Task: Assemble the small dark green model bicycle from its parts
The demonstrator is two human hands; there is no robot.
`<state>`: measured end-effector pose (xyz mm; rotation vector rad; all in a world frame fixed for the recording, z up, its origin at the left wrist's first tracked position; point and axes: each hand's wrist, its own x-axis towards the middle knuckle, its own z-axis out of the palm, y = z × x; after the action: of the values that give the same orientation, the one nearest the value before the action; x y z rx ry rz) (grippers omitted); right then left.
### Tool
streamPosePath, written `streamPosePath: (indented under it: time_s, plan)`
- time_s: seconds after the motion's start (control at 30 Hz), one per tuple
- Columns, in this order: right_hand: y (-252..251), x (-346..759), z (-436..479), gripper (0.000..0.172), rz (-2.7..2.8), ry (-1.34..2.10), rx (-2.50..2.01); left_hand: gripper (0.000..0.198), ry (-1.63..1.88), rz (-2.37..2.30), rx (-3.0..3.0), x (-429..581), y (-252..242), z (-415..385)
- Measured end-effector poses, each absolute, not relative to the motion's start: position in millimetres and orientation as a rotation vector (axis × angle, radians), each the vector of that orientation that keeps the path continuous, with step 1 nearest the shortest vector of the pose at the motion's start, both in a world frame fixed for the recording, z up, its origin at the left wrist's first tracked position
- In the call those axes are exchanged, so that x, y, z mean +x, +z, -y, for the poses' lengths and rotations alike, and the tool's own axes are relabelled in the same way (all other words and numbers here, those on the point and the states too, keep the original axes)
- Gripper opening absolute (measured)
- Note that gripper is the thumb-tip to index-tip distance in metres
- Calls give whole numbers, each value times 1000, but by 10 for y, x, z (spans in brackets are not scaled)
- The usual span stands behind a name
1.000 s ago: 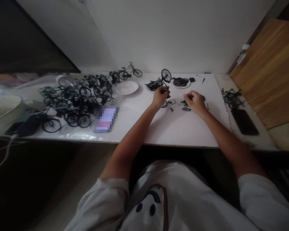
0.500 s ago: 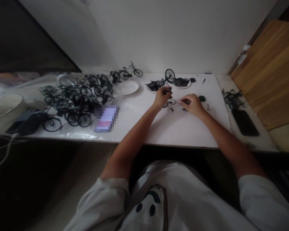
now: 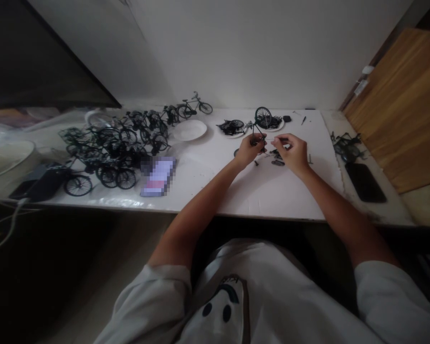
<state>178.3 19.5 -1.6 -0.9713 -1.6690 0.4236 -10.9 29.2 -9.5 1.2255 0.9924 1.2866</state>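
My left hand [image 3: 250, 150] is closed around the frame of a small black model bicycle part [image 3: 260, 123], whose spoked wheel stands up above my fingers. My right hand [image 3: 293, 150] is just to the right of it, fingers pinched on a thin small piece [image 3: 275, 140] that points toward the frame. Both hands hover over the white table [image 3: 272, 191]. Loose small black parts [image 3: 276, 161] lie on the table under and between the hands.
Several finished model bicycles [image 3: 111, 148] crowd the left of the table. A phone [image 3: 157, 177] lies beside them. White plates [image 3: 189, 130] and a plate of black parts [image 3: 274, 123] sit at the back. Another phone [image 3: 365, 182] and a bicycle [image 3: 346, 145] lie right.
My left hand has carried the wheel and frame to the right. My right hand rose off the table with a small piece and met the left hand.
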Motion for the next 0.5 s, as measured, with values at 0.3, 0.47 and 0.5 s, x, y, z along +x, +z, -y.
streamPosePath:
  time_s: [0.3, 0.47, 0.5]
  plan:
    - [-1, 1780, -181, 27, 1686, 415, -996, 26, 1312, -995, 1260, -112, -148, -334]
    - [-12, 1782, -185, 28, 1682, 426, -1001, 25, 1308, -1001, 1271, -96, -141, -330]
    - [-12, 1783, -188, 28, 1683, 422, -1007, 25, 1308, -1005, 1269, -93, -139, -330]
